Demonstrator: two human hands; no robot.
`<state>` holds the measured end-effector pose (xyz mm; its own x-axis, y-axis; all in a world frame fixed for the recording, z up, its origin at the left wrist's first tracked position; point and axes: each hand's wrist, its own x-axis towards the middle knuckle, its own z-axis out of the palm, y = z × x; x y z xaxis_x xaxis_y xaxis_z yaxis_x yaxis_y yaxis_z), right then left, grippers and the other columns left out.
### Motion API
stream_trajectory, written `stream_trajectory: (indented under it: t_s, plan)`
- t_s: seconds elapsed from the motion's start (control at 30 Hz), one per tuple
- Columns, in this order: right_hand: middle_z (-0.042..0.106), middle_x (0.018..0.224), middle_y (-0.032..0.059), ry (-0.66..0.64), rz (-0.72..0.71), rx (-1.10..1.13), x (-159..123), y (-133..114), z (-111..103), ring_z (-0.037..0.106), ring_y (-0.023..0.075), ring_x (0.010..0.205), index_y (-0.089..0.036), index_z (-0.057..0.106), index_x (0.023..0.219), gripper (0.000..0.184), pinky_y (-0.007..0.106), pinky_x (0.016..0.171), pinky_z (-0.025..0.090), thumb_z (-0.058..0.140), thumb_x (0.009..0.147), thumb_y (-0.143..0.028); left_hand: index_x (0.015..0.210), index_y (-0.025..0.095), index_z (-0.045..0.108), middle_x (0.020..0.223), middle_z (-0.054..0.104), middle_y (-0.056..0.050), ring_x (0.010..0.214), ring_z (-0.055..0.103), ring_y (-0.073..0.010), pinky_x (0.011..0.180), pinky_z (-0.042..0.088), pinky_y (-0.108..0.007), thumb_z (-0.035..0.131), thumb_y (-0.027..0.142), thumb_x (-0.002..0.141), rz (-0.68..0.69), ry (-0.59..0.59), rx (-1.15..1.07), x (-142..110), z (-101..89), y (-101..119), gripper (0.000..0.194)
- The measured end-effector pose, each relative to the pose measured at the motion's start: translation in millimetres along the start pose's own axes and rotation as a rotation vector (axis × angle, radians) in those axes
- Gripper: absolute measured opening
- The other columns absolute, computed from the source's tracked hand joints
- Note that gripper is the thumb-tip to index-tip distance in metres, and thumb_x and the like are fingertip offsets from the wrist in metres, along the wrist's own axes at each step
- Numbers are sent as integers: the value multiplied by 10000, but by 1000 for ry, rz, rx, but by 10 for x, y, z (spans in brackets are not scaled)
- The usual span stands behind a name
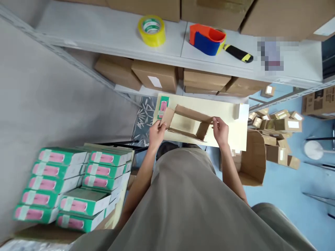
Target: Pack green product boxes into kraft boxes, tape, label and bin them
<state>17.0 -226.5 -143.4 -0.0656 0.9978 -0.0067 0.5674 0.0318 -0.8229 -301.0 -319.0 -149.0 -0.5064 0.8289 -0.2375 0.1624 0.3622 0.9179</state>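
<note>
Between my two hands is a brown cardboard box (195,114), unfolded into a frame, with the pale table showing through its middle. My left hand (157,134) grips a flap at its left end, thumb on top. At the right end, the fingers of my right hand (220,130) pinch the box's upper corner. A green box with a pink picture (163,103) lies on the table just beyond my left hand, partly covered by the cardboard flap. Toward the table's right end stands a small white box (243,111).
A shelf (110,29) ahead carries yellow tape (152,31), a tape dispenser (207,39) and a utility knife (238,53). Stacked green boxes (75,204) stand at lower left. An open carton (252,157) and piled parcels (280,123) are on the right.
</note>
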Motion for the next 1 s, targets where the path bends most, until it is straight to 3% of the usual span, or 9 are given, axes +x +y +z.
stream_trajectory:
  t_s: [0.1,0.17,0.3,0.47,0.67,0.77,0.83,0.93,1.0]
  plan:
    - [863,1074,154,10,-4,-142,220,189,17,845,340,976,-226,784,1176,780,453,854,659,300,1133,-837,726,234,606,735,728,-14,778,731,-200,759,538,-273,675,359,950,50,-58,281,130,180,-30,265]
    - [864,1100,174,19,-15,-202,328,242,64,838,342,955,-218,786,1167,818,456,859,640,246,1140,-832,755,233,664,774,776,-32,826,781,-232,777,540,-288,676,346,965,64,-75,378,158,247,-39,239]
    - [862,1130,178,15,-38,-215,495,270,159,828,319,930,-217,793,1184,808,426,850,630,240,1159,-806,1010,232,813,970,866,-70,938,849,-280,840,616,-333,709,385,997,84,-69,363,139,305,-59,185]
    - [854,1216,172,-54,-83,-133,664,291,216,830,310,964,-213,821,1235,796,445,881,674,305,1154,-814,1352,233,794,1352,829,-114,1151,835,-265,920,709,-363,691,418,1045,222,-148,224,87,355,-102,373]
    - [844,1240,170,-121,-130,-86,785,283,206,821,290,991,-208,853,1260,778,456,863,730,347,1161,-791,1313,252,799,1380,795,-132,1302,778,-282,1093,684,-436,558,469,1150,319,-182,330,152,404,-137,363]
    - [820,1336,154,-143,-162,-37,718,285,175,824,290,1105,-238,852,1323,664,455,891,750,415,1178,-716,1449,263,733,1507,743,-148,1447,704,-332,1251,594,-519,668,553,1107,377,-278,379,189,396,-178,453]
    - [797,1413,135,-176,-198,-13,621,321,142,817,296,1201,-277,846,1365,574,483,997,741,465,1181,-665,1580,269,637,1581,699,-160,1496,665,-360,1284,562,-557,780,577,1037,387,-327,403,202,395,-221,640]
    - [746,1531,117,-256,-256,17,462,431,79,753,317,1394,-310,844,1381,488,544,1203,651,521,1176,-612,1741,278,445,1562,691,-167,1419,707,-338,1181,640,-511,823,511,1021,330,-281,406,212,427,-274,846]
    - [697,1613,116,-321,-267,43,388,517,45,685,335,1501,-307,840,1388,459,574,1278,591,568,1161,-598,1773,293,404,1537,681,-159,1365,727,-313,1121,670,-463,795,448,1046,309,-227,431,225,470,-285,841]
